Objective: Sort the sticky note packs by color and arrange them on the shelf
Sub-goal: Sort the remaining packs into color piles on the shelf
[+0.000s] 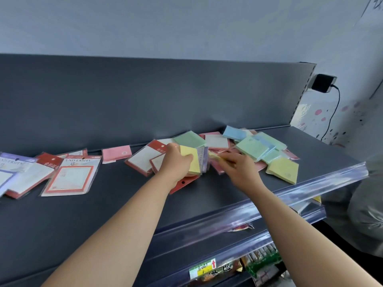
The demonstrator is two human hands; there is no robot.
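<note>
1. On the dark shelf (103, 214), our left hand (176, 162) has its fingers clamped on a yellow pack (190, 160), with purple packs upright just behind it.
2. Right of that yellow pack, our right hand (238, 168) lies on the mixed pile (255, 148); we cannot tell its fingers' state.
3. Left of it lie red-bordered packs (70, 177) and a pink pack (116, 154).
</note>
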